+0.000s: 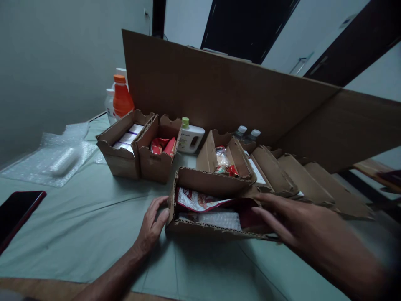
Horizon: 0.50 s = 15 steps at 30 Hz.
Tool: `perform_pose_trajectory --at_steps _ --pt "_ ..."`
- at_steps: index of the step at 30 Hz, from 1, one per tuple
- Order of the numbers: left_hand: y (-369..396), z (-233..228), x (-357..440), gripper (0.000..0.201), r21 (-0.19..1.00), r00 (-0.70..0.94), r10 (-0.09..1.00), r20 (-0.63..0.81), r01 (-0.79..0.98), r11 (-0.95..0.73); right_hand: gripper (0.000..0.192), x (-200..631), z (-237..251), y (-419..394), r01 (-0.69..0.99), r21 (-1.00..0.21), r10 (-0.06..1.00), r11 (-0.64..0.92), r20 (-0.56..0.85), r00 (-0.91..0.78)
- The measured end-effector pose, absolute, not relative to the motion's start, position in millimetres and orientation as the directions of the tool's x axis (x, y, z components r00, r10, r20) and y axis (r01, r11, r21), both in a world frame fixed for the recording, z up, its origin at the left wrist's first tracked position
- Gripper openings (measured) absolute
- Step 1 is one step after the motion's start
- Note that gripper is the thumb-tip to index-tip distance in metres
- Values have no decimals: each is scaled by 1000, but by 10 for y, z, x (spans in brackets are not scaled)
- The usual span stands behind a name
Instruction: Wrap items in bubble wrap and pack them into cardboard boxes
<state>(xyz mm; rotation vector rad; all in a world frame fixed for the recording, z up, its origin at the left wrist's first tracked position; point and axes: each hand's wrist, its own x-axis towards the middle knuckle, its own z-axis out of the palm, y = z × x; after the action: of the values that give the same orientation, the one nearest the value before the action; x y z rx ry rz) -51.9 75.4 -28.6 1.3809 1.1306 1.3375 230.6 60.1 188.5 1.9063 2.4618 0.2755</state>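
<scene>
Two bare hands steady an open cardboard box (213, 177) that sits near the middle of a green-draped surface (94, 246), its long side toward the wearer. The left hand (153, 219) rests against the box's left end, thumb and fingers parted along the cardboard. The right hand (282, 215), partly blurred, reaches in over the right end, thumb and fingers at the dark red edge of a packet (200, 200); whether they pinch it cannot be told. The packet lies along the back of the box, with bubble wrap (219, 219) in front of it. A phone (19, 215) lies at far left, and beyond it a clear wrap sheet (65, 156) spreads over the cloth. Behind the box, two bins (153, 167) stand side by side, the left one holding white cartons (127, 139), the right one red pouches (164, 145). A white jug (189, 139) stands just beside them. More bins (277, 167) lean rightward in a row, two white-capped bottles (241, 130) behind them. An orange bottle (122, 100) stands at back left, near a tall cardboard panel (203, 88). A dark door (247, 25) shows beyond.
</scene>
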Motion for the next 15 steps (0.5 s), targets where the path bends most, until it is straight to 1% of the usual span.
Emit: perform_pose_trajectory --at_steps 1,2,3,4,5,7,9,11,12,14,15 --pt "748 -277 -521 44 980 0 980 197 26 -197 36 2422 1907 490 972 95 945 215 230 -231" --pt "734 -267 -527 45 980 -8 980 197 19 -197 40 2530 1909 373 982 36 925 185 331 -186" --pt "713 -256 -537 46 980 -18 980 197 11 -197 42 2623 1888 257 989 -32 912 145 392 -120" --pt "683 -245 -550 47 981 -27 981 193 -1 -193 42 2699 1845 146 989 -112 908 97 417 -42" --pt "643 -234 -567 50 982 -32 982 186 -16 -186 41 2754 1779 48 979 -199 912 46 409 40" --pt "546 -207 -602 55 983 -26 984 175 -51 -176 40 2800 1592 -91 930 -364 922 -47 343 180" --pt "447 -170 -617 62 980 1 983 183 -81 -182 48 2765 1361 -137 866 -491 935 -90 259 243" --pt "386 -117 -585 67 976 37 979 202 -94 -198 56 2666 1136 -93 801 -596 954 -58 204 221" --pt "378 -86 -547 69 975 59 977 205 -97 -199 57 2603 1040 -49 765 -644 964 -29 183 190" --pt "407 -22 -443 74 978 101 975 197 -93 -188 50 2471 902 46 698 -716 981 5 140 137" --pt "434 8 -387 77 979 107 975 193 -88 -184 46 2412 858 80 679 -734 984 0 120 129"
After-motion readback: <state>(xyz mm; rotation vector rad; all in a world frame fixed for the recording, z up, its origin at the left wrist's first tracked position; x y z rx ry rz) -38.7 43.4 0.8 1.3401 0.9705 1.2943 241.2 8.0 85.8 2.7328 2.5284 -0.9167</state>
